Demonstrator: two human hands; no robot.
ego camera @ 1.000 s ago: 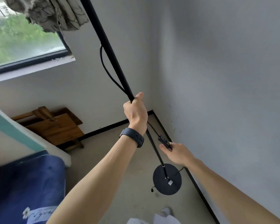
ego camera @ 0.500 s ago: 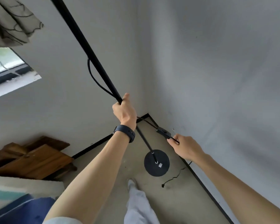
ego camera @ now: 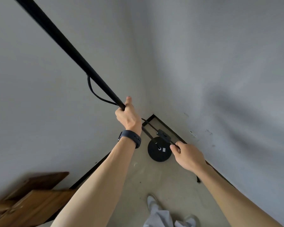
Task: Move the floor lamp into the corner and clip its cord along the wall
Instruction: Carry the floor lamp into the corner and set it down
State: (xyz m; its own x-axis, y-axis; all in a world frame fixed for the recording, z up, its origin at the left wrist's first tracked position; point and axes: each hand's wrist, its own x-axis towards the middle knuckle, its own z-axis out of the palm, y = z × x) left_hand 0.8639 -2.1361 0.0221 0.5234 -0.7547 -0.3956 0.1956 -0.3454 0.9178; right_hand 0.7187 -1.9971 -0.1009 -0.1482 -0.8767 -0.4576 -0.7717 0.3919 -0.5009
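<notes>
From my feed, two grey walls (ego camera: 203,54) fill most of the view and meet in a corner at the far middle, with a dark skirting strip along their foot. Below them lies the beige floor (ego camera: 167,182), a narrow wedge running into that corner. At the near left sits a piece of brown wooden furniture (ego camera: 29,202), blurred, close against the left wall.

The floor lamp's black pole (ego camera: 69,48) slants from the top left down toward the middle. Its round black base (ego camera: 156,154) sits close to the corner, near the right wall; I cannot tell whether it rests flat on the floor. The cord (ego camera: 93,92) leaves the pole in a loop just above the left hand, then runs taut past the base with a small inline switch box (ego camera: 163,135) on it.

The left hand (ego camera: 129,117) is wrapped fully around the pole, thumb up along it, a dark watch (ego camera: 129,138) on the wrist. The right hand (ego camera: 188,157) is just right of the base, pinching the cord between thumb and fingertips just beyond the switch box.

At the near edge I see grey trouser legs and a pale shoe (ego camera: 152,202).
</notes>
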